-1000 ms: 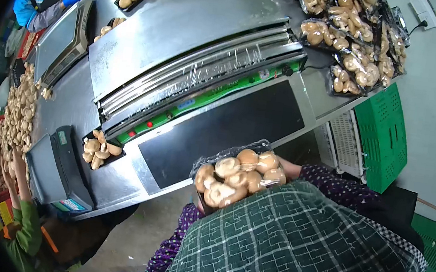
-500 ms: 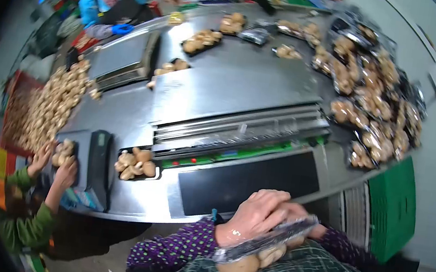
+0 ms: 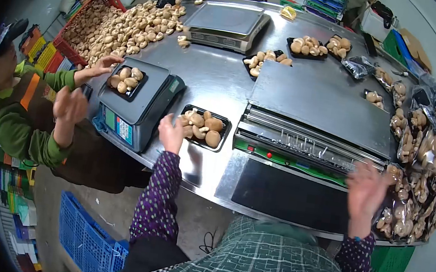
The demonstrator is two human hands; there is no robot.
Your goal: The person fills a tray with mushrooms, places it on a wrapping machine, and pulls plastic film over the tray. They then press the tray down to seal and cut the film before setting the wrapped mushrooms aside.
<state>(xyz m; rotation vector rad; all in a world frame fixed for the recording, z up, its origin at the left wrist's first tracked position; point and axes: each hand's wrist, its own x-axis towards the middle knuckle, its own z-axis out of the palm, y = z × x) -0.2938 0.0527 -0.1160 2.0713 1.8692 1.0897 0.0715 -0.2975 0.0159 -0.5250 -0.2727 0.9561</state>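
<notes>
Right hand is seen blurred, fingers spread, nothing held, at the wrapping machine's near right corner, beside wrapped packs. Left hand, fingers drawn together, is laid against the mushroom tray just left of the machine; a grip cannot be told.

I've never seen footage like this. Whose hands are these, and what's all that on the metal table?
This is one picture from a camera worn on a person's head, looking down at their own hands. The left hand is at the edge of a black tray of mushrooms; whether it has hold of it is unclear. The right hand, blurred and empty, hovers by wrapped mushroom packs. On the steel table stand a film-wrapping machine and a scale. The green sleeve is a co-worker's.
</notes>
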